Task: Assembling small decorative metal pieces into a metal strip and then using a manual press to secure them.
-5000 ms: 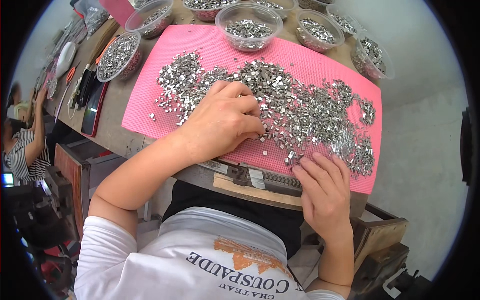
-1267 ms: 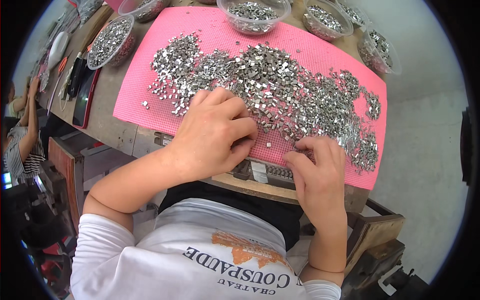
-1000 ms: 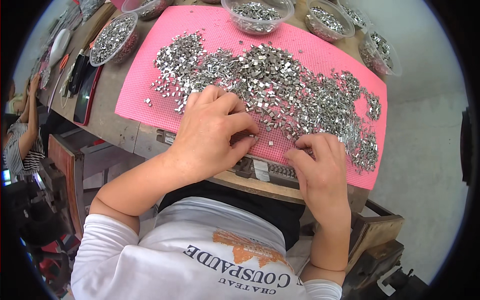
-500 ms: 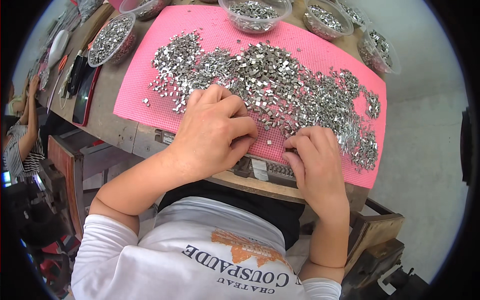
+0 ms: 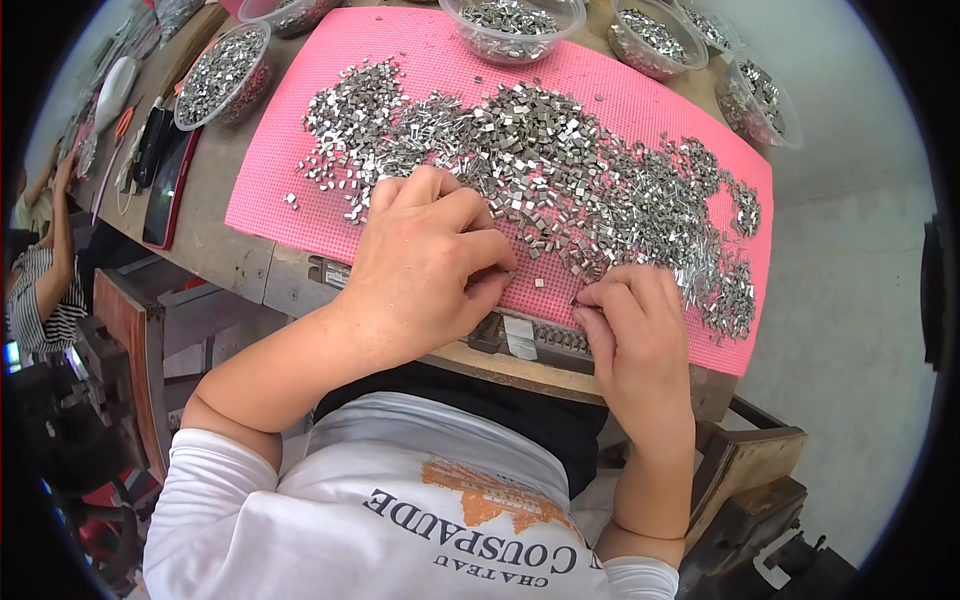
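A wide heap of small silvery metal pieces [image 5: 535, 130], blocky and flat ones mixed with thin slivers, lies across a pink textured mat [image 5: 300, 80]. My left hand [image 5: 425, 265] rests over the mat's near edge with its fingers curled in and the thumb against them; whatever is in the grip is hidden. To its right, my right hand [image 5: 640, 335] pinches a tiny dark metal piece between thumb and fingertips, just below the heap. One loose square piece [image 5: 539, 283] sits on the mat between the two hands. Below them runs a narrow metal strip [image 5: 560, 335] with a pale tape patch.
Clear plastic bowls of metal pieces stand around the mat, including one at far centre [image 5: 510, 45], one at left [image 5: 225, 80] and one at right [image 5: 760, 100]. A red-edged phone [image 5: 172, 190] lies on the left tabletop. Another person's arm [image 5: 60, 235] shows at far left.
My right hand has shifted slightly to the right, its thumb and fingertips still close together. My left hand stays almost in place. The heap looks the same.
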